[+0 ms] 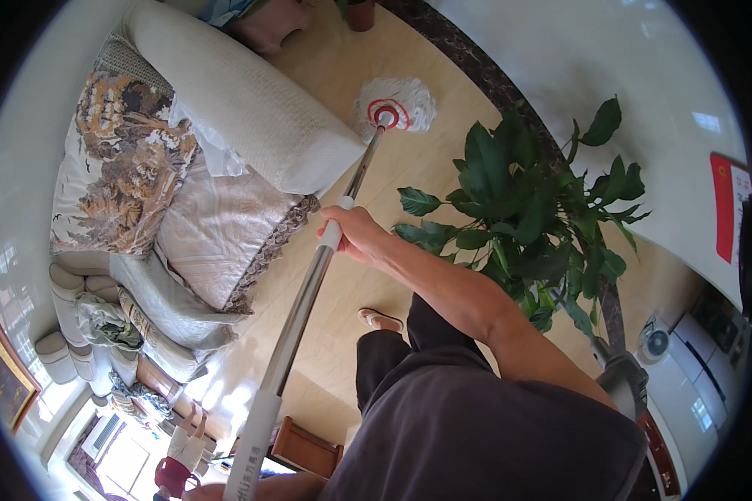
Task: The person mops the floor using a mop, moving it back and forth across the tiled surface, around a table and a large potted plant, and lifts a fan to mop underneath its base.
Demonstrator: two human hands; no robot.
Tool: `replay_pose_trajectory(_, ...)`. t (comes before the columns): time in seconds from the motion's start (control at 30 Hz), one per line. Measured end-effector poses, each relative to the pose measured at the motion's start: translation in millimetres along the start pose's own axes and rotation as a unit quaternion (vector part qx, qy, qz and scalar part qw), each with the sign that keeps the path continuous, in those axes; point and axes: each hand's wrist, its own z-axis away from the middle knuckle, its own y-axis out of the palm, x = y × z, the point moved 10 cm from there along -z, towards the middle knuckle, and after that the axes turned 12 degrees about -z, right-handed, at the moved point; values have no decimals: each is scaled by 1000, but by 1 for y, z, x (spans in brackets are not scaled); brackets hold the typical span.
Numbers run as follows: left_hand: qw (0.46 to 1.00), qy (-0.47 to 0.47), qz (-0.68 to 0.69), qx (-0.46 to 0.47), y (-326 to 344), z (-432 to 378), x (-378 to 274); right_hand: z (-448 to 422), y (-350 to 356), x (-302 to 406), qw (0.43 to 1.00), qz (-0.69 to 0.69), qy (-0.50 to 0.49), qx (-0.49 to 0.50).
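Note:
A string mop has a white strand head (421, 103) with a red ring, spread on the beige tiled floor (326, 300) beside the sofa's arm. Its metal pole (301, 307) slants down towards me, ending in a white grip sleeve (254, 432) that bears writing. My right hand (354, 235) wraps around a white collar (332, 235) on the upper pole. At the bottom edge, my left hand (203, 493) is at the grip sleeve, its fingers showing on one side and the forearm on the other. Most of that hand is cut off, but it appears closed around the sleeve.
A fabric-covered sofa (244, 94) with cushions (119, 169) lines the left. A leafy potted plant (526, 206) stands close on my right, near a cordless vacuum cleaner (623, 376). A dark stone border (457, 44) edges the floor. Another person (178, 463) is farther back.

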Motion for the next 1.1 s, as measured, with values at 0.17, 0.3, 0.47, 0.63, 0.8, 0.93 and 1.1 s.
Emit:
replay_pose_trajectory(0.17,999,-25,38,2,5,2,34,-19,-32,35,998,3,-53,-33)
replay_pose_trajectory(0.3,997,-77,-22,-20,82,24,84,-42,-113,108,985,-28,-127,-112)
replay_pose_trajectory(0.47,966,-230,96,70,188,74,158,-49,-219,214,941,-68,-245,-222)
replay_pose_trajectory(0.63,864,-434,251,34,137,107,219,-60,-237,150,926,-56,-267,-262)
replay_pose_trajectory(0.8,936,-289,199,33,31,24,146,-49,-120,40,968,-50,-140,-203)
replay_pose_trajectory(0.93,927,-256,266,65,53,23,134,-47,-112,48,978,-41,-133,-155)
replay_pose_trajectory(1.1,941,-249,209,91,121,26,146,-28,-165,110,966,-71,-171,-178)
